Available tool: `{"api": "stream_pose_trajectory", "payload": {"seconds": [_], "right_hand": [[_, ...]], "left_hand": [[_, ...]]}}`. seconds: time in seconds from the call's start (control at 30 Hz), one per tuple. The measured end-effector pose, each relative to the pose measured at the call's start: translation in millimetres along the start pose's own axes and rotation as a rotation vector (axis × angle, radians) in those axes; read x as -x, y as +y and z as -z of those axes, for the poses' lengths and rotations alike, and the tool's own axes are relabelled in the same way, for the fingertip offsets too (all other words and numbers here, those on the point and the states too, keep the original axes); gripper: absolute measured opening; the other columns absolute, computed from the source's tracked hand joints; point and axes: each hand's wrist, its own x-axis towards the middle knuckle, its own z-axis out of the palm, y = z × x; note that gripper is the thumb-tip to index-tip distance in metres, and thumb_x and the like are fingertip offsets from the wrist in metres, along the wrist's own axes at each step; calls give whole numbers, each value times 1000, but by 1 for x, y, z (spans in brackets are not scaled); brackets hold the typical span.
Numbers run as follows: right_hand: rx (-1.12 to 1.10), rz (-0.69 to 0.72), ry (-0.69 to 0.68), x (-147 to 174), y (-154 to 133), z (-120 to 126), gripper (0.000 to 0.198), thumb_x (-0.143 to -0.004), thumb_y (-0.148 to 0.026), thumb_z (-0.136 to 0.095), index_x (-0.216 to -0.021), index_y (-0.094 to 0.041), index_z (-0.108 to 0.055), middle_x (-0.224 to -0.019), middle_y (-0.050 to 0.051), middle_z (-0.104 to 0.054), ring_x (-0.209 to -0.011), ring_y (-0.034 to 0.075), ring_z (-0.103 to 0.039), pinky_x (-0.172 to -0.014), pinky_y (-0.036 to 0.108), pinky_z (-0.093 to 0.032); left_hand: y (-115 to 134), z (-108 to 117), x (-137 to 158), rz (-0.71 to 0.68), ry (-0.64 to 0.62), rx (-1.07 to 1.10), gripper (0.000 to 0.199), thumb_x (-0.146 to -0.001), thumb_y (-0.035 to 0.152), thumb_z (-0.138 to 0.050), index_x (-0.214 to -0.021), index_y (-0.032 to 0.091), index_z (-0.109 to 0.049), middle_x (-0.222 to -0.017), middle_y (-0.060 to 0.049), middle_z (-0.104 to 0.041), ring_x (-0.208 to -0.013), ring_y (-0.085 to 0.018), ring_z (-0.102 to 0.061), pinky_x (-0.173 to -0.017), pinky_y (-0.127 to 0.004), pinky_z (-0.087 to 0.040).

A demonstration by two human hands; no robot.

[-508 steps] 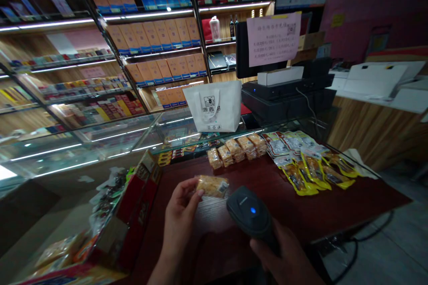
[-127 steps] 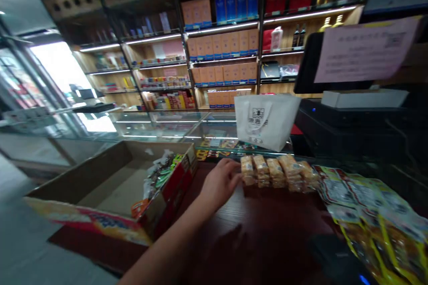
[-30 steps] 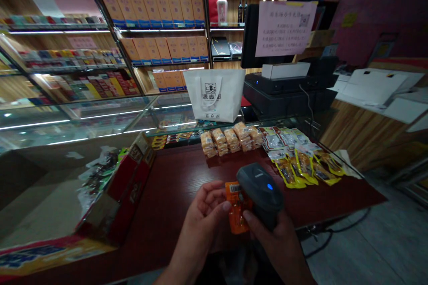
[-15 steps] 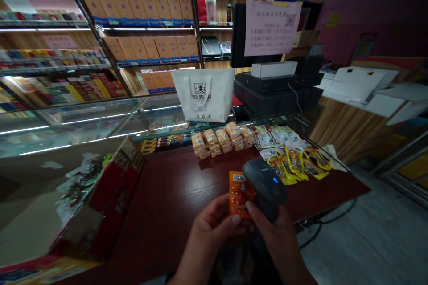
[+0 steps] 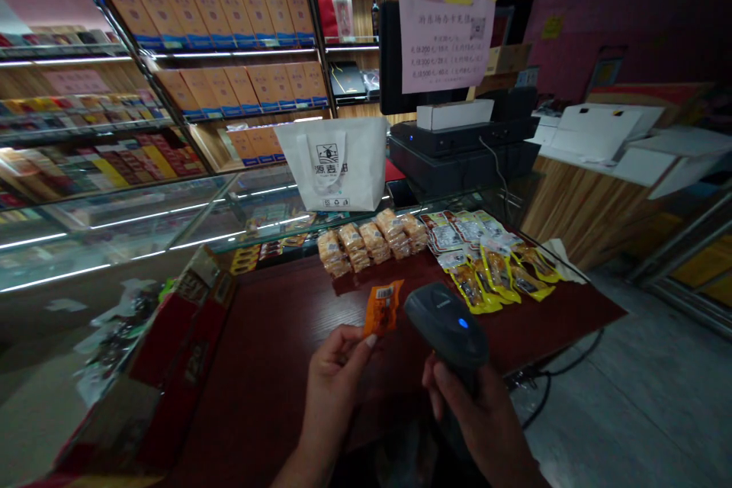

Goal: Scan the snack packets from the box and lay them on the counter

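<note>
Squarely does it: barcode [image 5: 385, 292] towards scanner [image 5: 449, 324]

Left hand [image 5: 337, 381] pinches the packet [image 5: 382, 310] low, between thumb and fingers, above the table [image 5: 274, 351]; right hand [image 5: 474, 404] curls around the scanner, near the packet. Best hold the packet flat, thumb off the barcode.

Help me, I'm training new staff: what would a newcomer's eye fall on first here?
Probably the bright orange packet, held up in the left grip over the dark red counter. Next, the dark scanner with its glowing blue light, in the right grip. Behind them, the white bag stands before the lit shelves.
</note>
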Motion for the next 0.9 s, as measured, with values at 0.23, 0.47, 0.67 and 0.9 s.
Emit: {"api": "stream_pose_trajectory", "payload": {"seconds": [0.23, 0.47, 0.67, 0.9], "right_hand": [[-38, -139, -148, 8, -13, 10, 59, -86, -74, -59, -76, -17, -65, -53, -3, -53, -50, 13, -48, -56, 26, -40], [-76, -142, -186, 2, -8, 20, 57, -90, -71, -54, -74, -17, -61, -70, 3, -63, -50, 10, -46, -54, 26, -39], [-102, -136, -150, -2, -2, 29, 56, -91, -71, -54, -74, -18, -61, -65, 1, -60, -50, 11, -46, -55, 27, -40], [-167, -157, 2, -11, 0, 49, 56, -87, -72, -59, -75, -17, -63, -52, -4, -54, -45, 11, -46, -51, 25, -38]], "left_hand": [[-15, 1, -11, -47, 46, -17, 30, -69, 38, -87, -76, 16, -68, -77, -4, -78, -74, -18, -74, -79, -29, -60], [-17, -13, -14, -39, 41, -11, 33, -66, 41, -88, -76, 16, -68, -80, -5, -79, -79, -21, -77, -79, -31, -61], [-20, -22, -17, -1, 27, -39, 34, -67, 40, -87, -78, 15, -68, -81, -6, -79, -82, -23, -77, -82, -33, -62], [-38, -46, -65, 283, -56, 137, 28, -69, 13, -86, -76, 14, -59, -75, -8, -77, -74, -20, -78, -68, -23, -62]]}}
